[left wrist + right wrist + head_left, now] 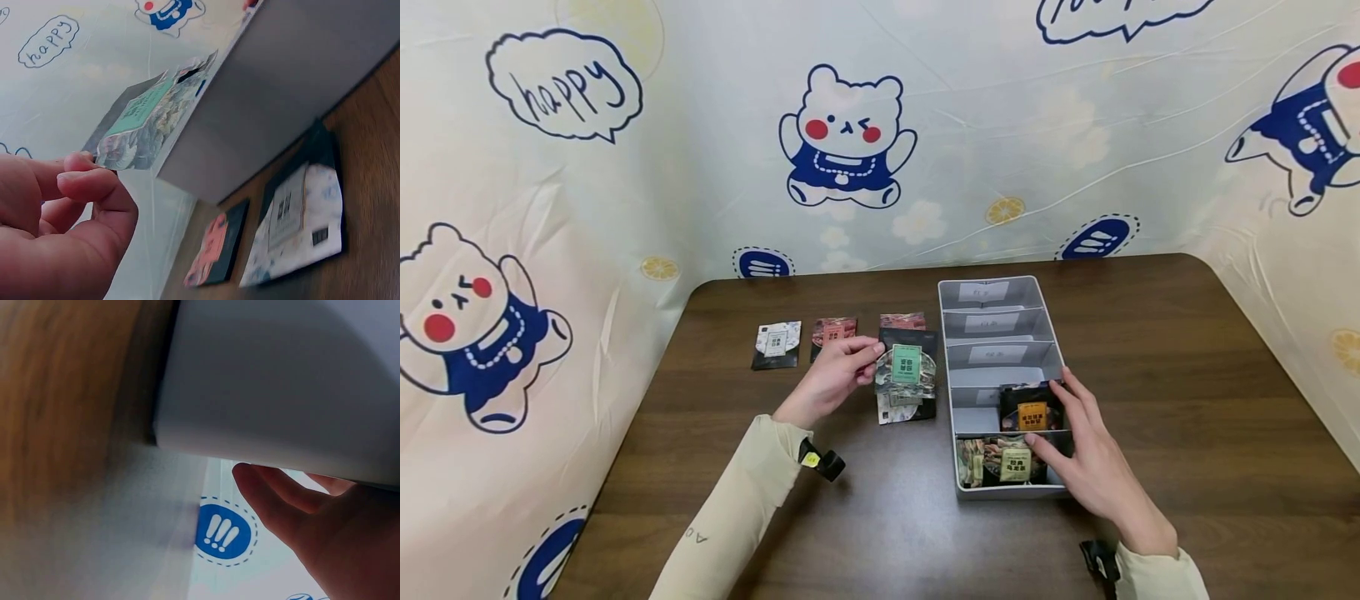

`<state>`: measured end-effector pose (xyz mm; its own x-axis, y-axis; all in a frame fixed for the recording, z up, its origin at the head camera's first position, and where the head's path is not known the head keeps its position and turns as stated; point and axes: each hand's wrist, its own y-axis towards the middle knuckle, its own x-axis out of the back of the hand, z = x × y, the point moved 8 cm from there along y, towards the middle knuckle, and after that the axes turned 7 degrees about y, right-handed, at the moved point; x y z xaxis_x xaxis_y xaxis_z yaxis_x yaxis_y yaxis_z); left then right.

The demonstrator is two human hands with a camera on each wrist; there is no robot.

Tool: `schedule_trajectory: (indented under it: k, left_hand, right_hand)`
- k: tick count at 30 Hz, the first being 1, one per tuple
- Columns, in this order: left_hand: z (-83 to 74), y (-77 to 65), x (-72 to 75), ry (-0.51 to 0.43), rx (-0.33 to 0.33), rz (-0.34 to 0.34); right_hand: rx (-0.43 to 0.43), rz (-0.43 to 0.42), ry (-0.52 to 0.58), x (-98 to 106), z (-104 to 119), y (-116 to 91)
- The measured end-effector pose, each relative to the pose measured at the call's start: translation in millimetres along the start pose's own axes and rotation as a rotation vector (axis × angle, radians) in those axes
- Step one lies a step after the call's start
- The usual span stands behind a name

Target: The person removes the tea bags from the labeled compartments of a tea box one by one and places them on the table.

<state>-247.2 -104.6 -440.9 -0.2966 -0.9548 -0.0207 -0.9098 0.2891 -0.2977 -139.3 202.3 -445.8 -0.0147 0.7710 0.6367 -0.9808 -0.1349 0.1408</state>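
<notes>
My left hand pinches the edge of a dark sachet with a green label between thumb and fingertips. In the head view this sachet overlaps a black-and-white sachet and partly covers a red one. My right hand reaches over the right wall of a grey divided box, thumb and fingers spread. Its fingertips are right at a sachet with an orange label, which stands in the second compartment from the front. Several sachets with yellow-green labels fill the front compartment.
A white-and-black sachet and a red sachet lie left of the box on the brown table. Paper labels mark the back compartments. A printed cloth hangs behind the table.
</notes>
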Motion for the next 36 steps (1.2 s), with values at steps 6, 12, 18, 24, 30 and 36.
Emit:
schedule_trajectory:
  k: [6, 12, 18, 24, 30, 36]
  left_hand:
    - [2.8, -8.6, 19.2, 0.107, 0.001, -0.037]
    - [10.0, -15.6, 44.8, 0.248, 0.022, -0.133]
    - [16.3, -23.8, 66.9, 0.339, 0.059, -0.187]
    - [24.3, -26.7, 85.5, 0.383, 0.055, -0.229]
    - [32.5, -29.8, 101.1, 0.428, 0.096, -0.277]
    - [38.4, -31.4, 113.0, 0.465, 0.118, -0.298]
  right_hand:
    - [0.002, 0.002, 0.004, -0.2, 0.1, 0.3]
    - [-0.006, 0.003, 0.001, 0.4, -0.3, -0.3]
    - [-0.008, 0.002, 0.010, 0.4, -0.7, -0.8]
    - [-0.009, 0.000, 0.013, 0.7, -0.4, -1.2]
    - [-0.011, 0.003, 0.011, 0.5, -0.1, -0.6]
    - [-0.011, 0.008, 0.011, 0.3, 0.1, -0.1]
